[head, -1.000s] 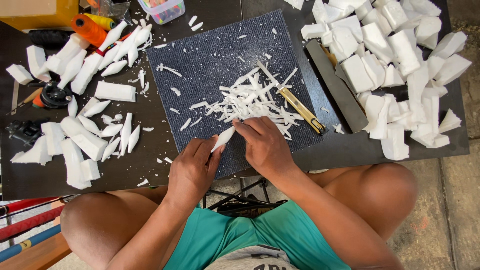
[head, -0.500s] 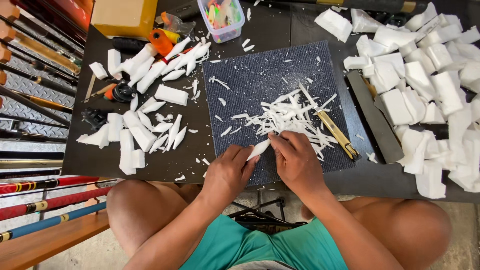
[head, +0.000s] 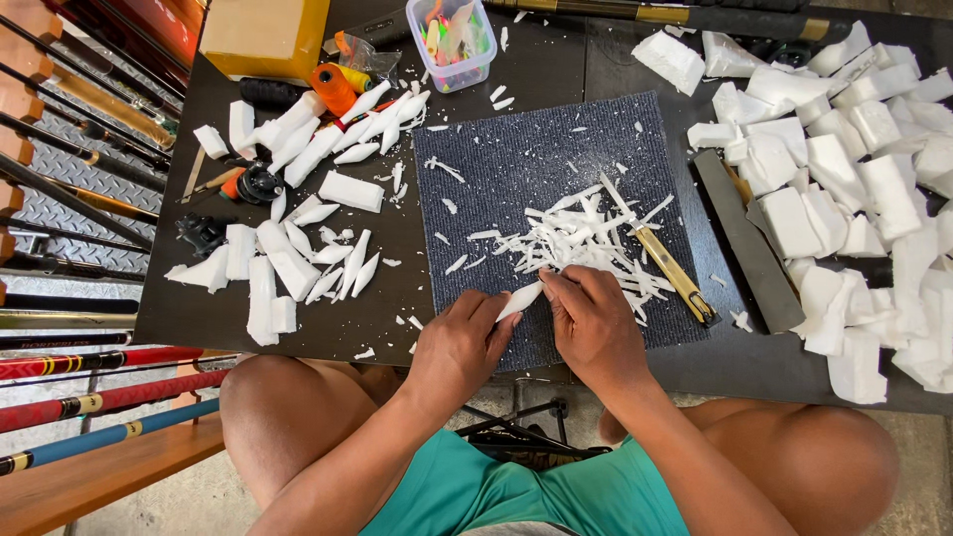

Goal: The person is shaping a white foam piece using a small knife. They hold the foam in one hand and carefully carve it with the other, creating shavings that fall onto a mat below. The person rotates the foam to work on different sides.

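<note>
Foam piece (head: pixel 520 300) pinched between both hands: left hand (head: pixel 459 345) clamps its lower end, right hand (head: pixel 594 323) fingertips press its upper end. Held over grey mat (head: pixel 496 159) on worktop (head: pixel 397 298), beside shavings (head: pixel 581 233).

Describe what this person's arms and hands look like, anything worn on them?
Both hands, the left hand and the right hand, are bare: no gloves, rings, watch or bands show. Both forearms are bare too, with no sleeves reaching them. Fingernails look short and unpainted.
</note>
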